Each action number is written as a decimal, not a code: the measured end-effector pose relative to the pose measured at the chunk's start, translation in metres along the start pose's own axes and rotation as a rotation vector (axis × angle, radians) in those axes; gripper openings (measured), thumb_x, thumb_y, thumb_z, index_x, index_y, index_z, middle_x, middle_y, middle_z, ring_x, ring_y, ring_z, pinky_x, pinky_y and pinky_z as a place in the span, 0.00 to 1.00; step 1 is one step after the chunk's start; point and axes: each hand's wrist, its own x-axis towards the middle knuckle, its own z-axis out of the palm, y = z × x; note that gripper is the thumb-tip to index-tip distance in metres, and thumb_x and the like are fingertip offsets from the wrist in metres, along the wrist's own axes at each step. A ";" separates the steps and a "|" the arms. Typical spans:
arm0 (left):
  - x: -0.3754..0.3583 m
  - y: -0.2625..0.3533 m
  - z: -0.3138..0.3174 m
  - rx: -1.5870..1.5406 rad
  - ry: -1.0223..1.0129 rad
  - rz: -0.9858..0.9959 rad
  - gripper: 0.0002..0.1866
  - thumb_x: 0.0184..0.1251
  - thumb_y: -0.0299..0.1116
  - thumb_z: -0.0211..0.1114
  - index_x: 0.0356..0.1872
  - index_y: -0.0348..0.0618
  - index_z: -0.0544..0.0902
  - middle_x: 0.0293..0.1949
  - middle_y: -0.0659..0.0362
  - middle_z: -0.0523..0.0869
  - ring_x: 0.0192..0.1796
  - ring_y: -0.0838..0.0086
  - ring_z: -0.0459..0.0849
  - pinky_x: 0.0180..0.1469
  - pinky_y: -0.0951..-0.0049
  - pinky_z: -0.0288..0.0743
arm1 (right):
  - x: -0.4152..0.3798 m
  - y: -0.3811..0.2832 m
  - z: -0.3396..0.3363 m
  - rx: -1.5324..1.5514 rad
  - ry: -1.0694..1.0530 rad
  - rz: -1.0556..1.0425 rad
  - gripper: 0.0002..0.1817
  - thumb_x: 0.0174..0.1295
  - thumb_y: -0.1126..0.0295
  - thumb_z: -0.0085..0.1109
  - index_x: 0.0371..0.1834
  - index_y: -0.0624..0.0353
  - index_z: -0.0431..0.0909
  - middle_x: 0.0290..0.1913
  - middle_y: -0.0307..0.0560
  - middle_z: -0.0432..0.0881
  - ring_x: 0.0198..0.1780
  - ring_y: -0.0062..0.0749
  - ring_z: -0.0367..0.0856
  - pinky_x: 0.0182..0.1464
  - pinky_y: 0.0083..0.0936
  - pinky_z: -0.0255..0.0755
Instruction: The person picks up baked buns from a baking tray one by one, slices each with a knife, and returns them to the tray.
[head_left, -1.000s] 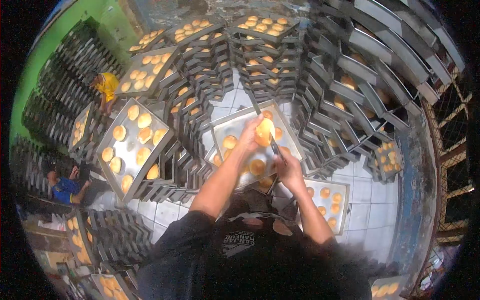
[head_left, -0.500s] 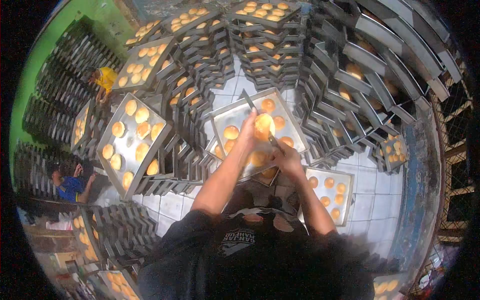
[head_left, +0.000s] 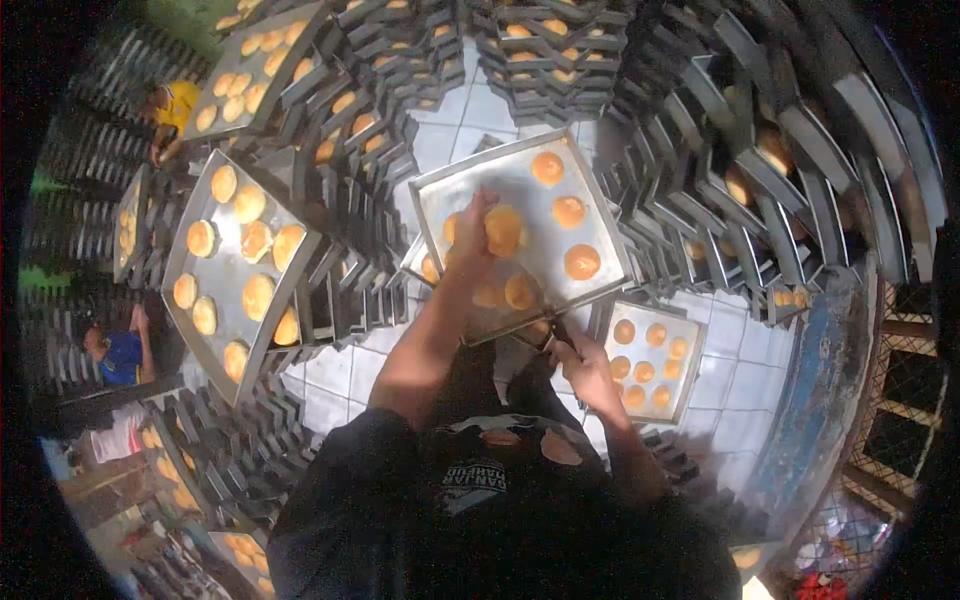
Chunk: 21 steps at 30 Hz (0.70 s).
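Observation:
My left hand is closed around a golden bun above a metal tray. Its outline is blurred. Several round buns, such as one at the tray's right side, lie in this tray. At the tray's near right corner my right hand grips a knife by its dark handle. The blade is hard to make out against the tray edge.
Left of me, a tray of buns tops a stack. A lower tray with buns lies at the right. Zigzag tray stacks surround the tiled floor. Two people, in yellow and blue, are at the left.
My right hand and the knife have moved down and away from the bun. My left hand has shifted slightly left with the bun. The camera view has shifted too.

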 end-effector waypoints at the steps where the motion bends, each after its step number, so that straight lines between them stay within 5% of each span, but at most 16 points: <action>1: 0.001 -0.003 -0.001 -0.076 -0.009 -0.065 0.29 0.78 0.60 0.53 0.52 0.40 0.80 0.44 0.54 0.85 0.43 0.66 0.86 0.45 0.63 0.83 | 0.004 -0.004 0.006 0.133 0.003 0.072 0.22 0.72 0.67 0.60 0.67 0.58 0.77 0.30 0.50 0.83 0.31 0.26 0.78 0.37 0.28 0.74; 5: 0.022 -0.052 -0.008 -0.192 0.023 -0.205 0.31 0.79 0.63 0.49 0.55 0.43 0.79 0.45 0.56 0.83 0.43 0.69 0.84 0.42 0.67 0.83 | 0.082 -0.009 0.036 0.060 -0.038 0.199 0.20 0.73 0.70 0.57 0.68 0.60 0.77 0.36 0.47 0.85 0.33 0.24 0.78 0.38 0.27 0.74; 7: 0.035 -0.059 -0.014 -0.192 0.024 -0.208 0.32 0.79 0.64 0.47 0.55 0.43 0.79 0.44 0.56 0.83 0.42 0.70 0.84 0.43 0.67 0.82 | 0.116 0.003 0.057 0.066 0.010 0.094 0.20 0.73 0.73 0.55 0.67 0.60 0.77 0.43 0.48 0.85 0.36 0.26 0.79 0.42 0.25 0.75; 9: 0.048 -0.044 -0.007 -0.122 0.228 -0.318 0.33 0.79 0.66 0.46 0.55 0.42 0.79 0.43 0.57 0.84 0.42 0.71 0.84 0.43 0.68 0.82 | 0.132 0.009 0.071 0.148 0.015 0.118 0.20 0.73 0.74 0.55 0.67 0.60 0.77 0.51 0.52 0.84 0.42 0.29 0.82 0.47 0.25 0.76; 12: 0.097 -0.047 -0.029 -0.126 0.088 -0.234 0.34 0.79 0.65 0.45 0.57 0.41 0.78 0.45 0.56 0.84 0.42 0.70 0.84 0.44 0.67 0.82 | 0.117 0.003 0.071 0.353 0.025 0.311 0.20 0.73 0.72 0.56 0.68 0.60 0.76 0.62 0.57 0.82 0.53 0.37 0.85 0.56 0.26 0.75; 13: 0.122 -0.053 -0.042 -0.131 0.038 -0.206 0.35 0.79 0.65 0.45 0.58 0.41 0.78 0.46 0.56 0.84 0.43 0.70 0.85 0.45 0.67 0.82 | 0.099 0.026 0.069 0.198 0.030 0.268 0.21 0.73 0.72 0.57 0.68 0.60 0.75 0.62 0.55 0.82 0.53 0.37 0.85 0.55 0.26 0.75; 16: 0.195 -0.092 -0.074 0.190 0.110 -0.129 0.30 0.82 0.58 0.46 0.60 0.41 0.79 0.47 0.54 0.85 0.42 0.71 0.86 0.44 0.69 0.82 | 0.038 0.049 0.060 0.073 0.097 0.398 0.20 0.73 0.69 0.54 0.66 0.59 0.78 0.34 0.37 0.78 0.31 0.18 0.73 0.34 0.20 0.68; 17: 0.196 -0.079 -0.061 0.395 0.162 0.092 0.27 0.82 0.54 0.48 0.60 0.39 0.79 0.49 0.53 0.85 0.43 0.69 0.87 0.45 0.66 0.82 | 0.017 0.051 0.058 0.132 0.146 0.472 0.19 0.73 0.68 0.52 0.65 0.59 0.79 0.24 0.32 0.76 0.24 0.12 0.69 0.27 0.18 0.65; 19: 0.206 -0.086 -0.052 0.595 0.194 0.310 0.25 0.81 0.49 0.51 0.61 0.38 0.78 0.51 0.51 0.85 0.43 0.67 0.87 0.46 0.64 0.82 | -0.021 0.058 0.054 0.264 0.259 0.491 0.19 0.74 0.68 0.51 0.63 0.61 0.80 0.23 0.32 0.76 0.23 0.12 0.69 0.26 0.18 0.65; 21: 0.220 -0.109 -0.044 1.034 0.184 0.715 0.22 0.78 0.50 0.58 0.51 0.38 0.84 0.49 0.46 0.87 0.49 0.53 0.85 0.56 0.53 0.77 | -0.041 0.076 0.062 0.133 0.372 0.334 0.19 0.74 0.66 0.52 0.65 0.59 0.79 0.25 0.32 0.77 0.21 0.10 0.67 0.23 0.17 0.62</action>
